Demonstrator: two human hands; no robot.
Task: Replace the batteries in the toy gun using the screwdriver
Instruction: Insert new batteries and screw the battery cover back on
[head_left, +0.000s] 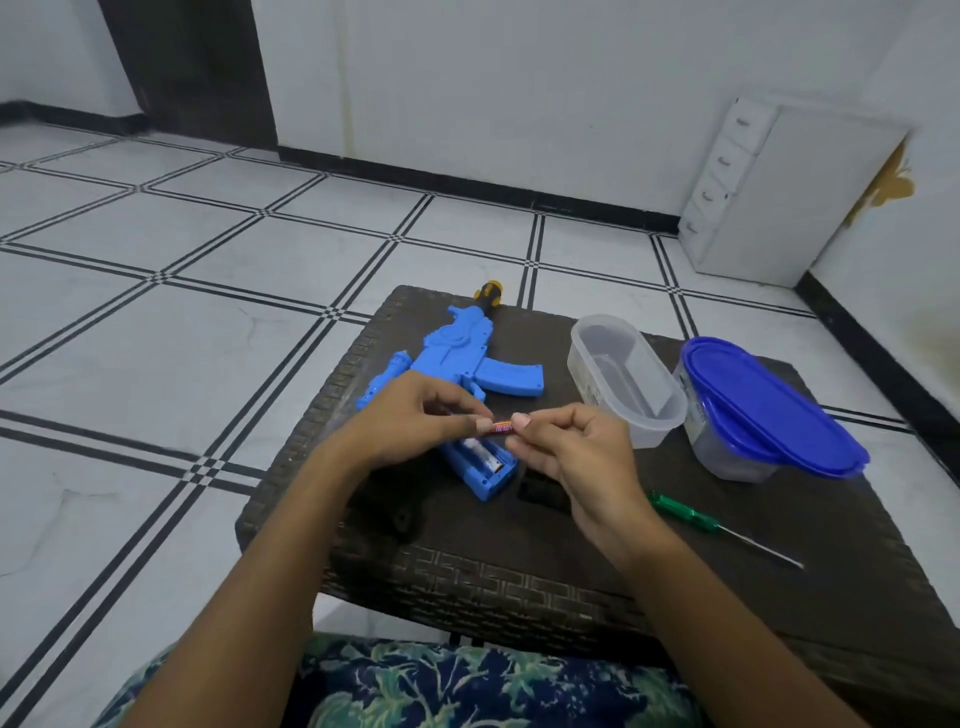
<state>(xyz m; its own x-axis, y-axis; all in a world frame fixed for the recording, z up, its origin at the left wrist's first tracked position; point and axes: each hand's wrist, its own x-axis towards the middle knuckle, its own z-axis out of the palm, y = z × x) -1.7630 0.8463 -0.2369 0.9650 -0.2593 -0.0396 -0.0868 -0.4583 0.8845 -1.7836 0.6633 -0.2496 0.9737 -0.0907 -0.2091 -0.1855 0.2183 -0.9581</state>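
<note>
We held both forearms stretched forward over the dark table (571, 561), with the wrists near each other. Our left hand (415, 415) and our right hand (566, 447) pinched one small battery (502, 427) between them, each hand at one end with thumb and forefinger, the other fingers curled. The battery was just above the blue toy gun (457, 358), which lay on the table with its compartment (488, 462) open. The green screwdriver (691, 517) lay on the table to the right, apart from our hands.
</note>
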